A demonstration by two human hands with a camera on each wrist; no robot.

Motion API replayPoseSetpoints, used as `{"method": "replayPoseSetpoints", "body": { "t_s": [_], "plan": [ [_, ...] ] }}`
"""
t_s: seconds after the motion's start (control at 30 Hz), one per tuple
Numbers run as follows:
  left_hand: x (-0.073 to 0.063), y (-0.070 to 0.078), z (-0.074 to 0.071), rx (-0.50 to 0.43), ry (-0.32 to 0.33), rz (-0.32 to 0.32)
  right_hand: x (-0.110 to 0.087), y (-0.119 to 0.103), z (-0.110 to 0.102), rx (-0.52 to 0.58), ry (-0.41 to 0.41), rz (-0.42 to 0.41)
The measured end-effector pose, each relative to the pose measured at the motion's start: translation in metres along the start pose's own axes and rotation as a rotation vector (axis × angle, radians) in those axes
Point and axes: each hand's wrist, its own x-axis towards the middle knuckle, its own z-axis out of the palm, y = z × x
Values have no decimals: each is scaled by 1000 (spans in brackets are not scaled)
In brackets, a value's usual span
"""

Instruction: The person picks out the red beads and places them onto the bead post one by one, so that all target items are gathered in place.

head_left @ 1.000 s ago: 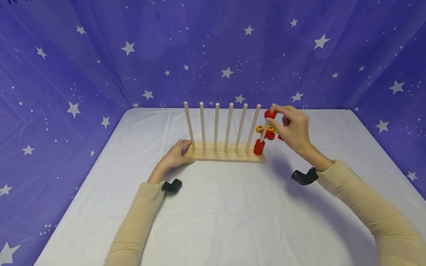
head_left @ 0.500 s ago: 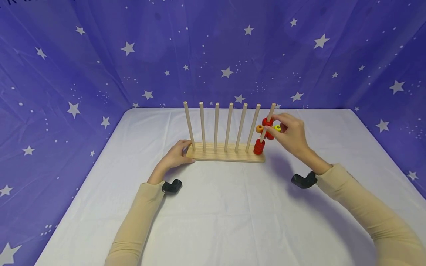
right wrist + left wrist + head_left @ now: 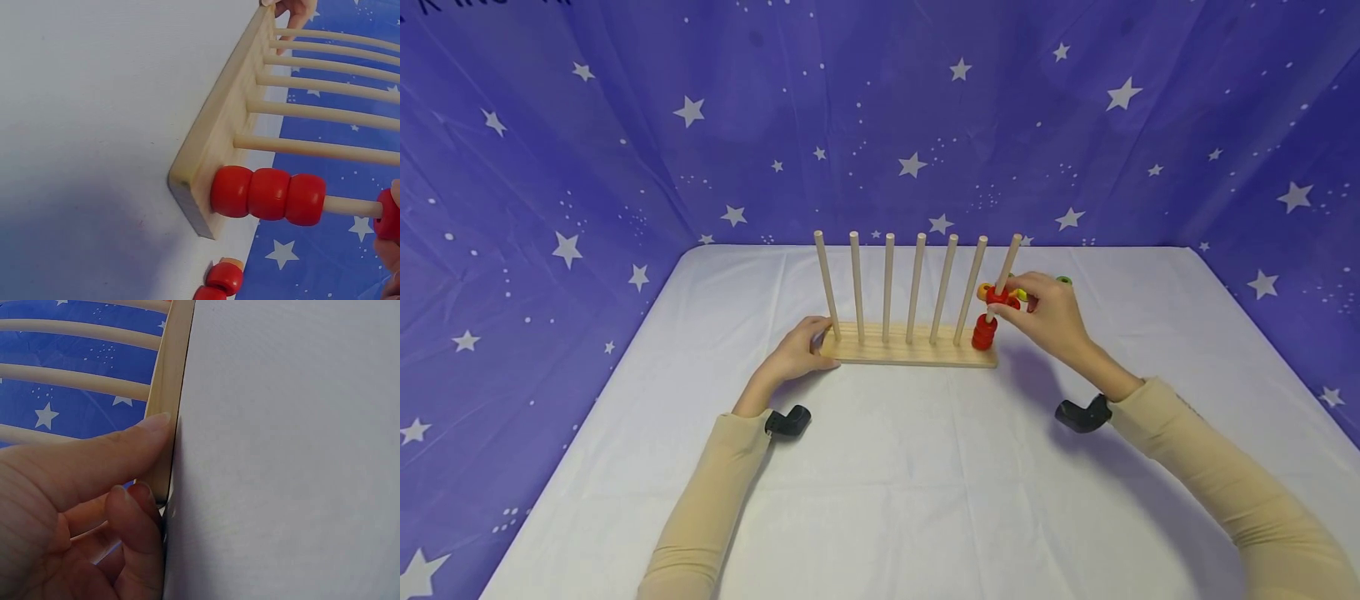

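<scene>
A wooden base carries a row of several upright pegs. My left hand grips its left end; in the left wrist view the thumb lies on the base's edge, with fingers curled at the end. On the rightmost peg, three red beads are stacked against the base. Above them my right hand pinches another red bead between thumb and fingers, threaded on the same peg. A gap of bare peg shows between this bead and the stack. The other pegs bear no beads.
Loose beads lie behind the rack's right end, partly hidden by my right hand: an orange bead, a green bead and red beads. A white cloth covers the table; a blue starry curtain hangs behind.
My right hand has slid the red bead down the rightmost peg, from near its top to a little above the stack. My left hand stays at the base's left end.
</scene>
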Motion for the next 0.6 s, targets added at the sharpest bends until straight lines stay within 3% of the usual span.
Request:
{"method": "replayPoseSetpoints", "body": {
  "t_s": [0.6],
  "plan": [
    [2,-2,1,13,6,18,-8,5,8,-60,-138,55]
  ]
}}
